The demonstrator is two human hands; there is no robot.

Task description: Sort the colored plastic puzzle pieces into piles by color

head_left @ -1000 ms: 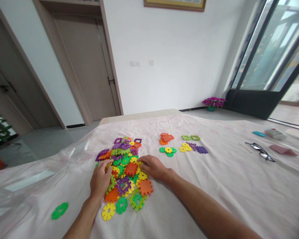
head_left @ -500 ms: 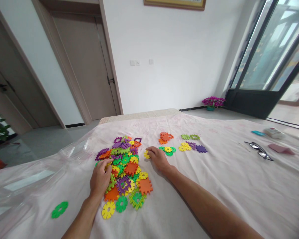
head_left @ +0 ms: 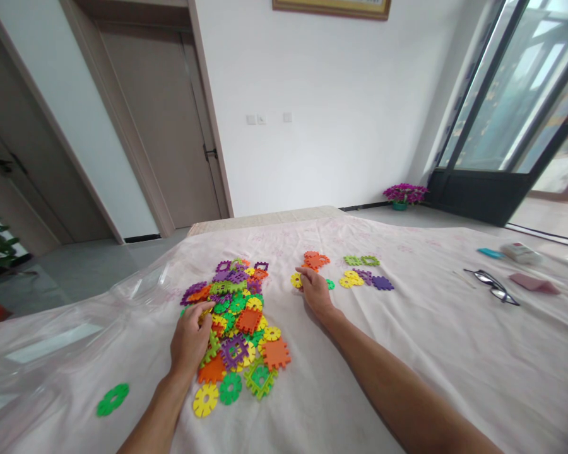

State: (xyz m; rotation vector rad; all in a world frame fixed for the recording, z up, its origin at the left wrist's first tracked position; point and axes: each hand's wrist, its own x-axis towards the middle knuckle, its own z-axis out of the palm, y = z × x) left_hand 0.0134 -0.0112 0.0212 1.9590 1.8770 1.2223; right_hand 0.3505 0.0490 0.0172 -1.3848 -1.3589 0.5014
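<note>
Pale cloth (head_left: pixel 407 378), spread across the lower frame; heap of notched pieces (head_left: pixel 243 320), laid lower left of centre; left hand (head_left: pixel 189 337), rested at the heap's left edge, grip curled, contents not discernible; right hand (head_left: pixel 317 295), placed just right of centre; yellow disc (head_left: pixel 294 282), pinched in that grip, just below centre.

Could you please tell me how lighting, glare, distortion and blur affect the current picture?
Head view: daylight is brightest through the dark-framed glass door; same head view: pale glare streaks the clear plastic object at left, wide-angle distortion tilts the tall brown doors, and the yellow notched plastic disc in the bare right hand is too small to judge for blur.
</note>
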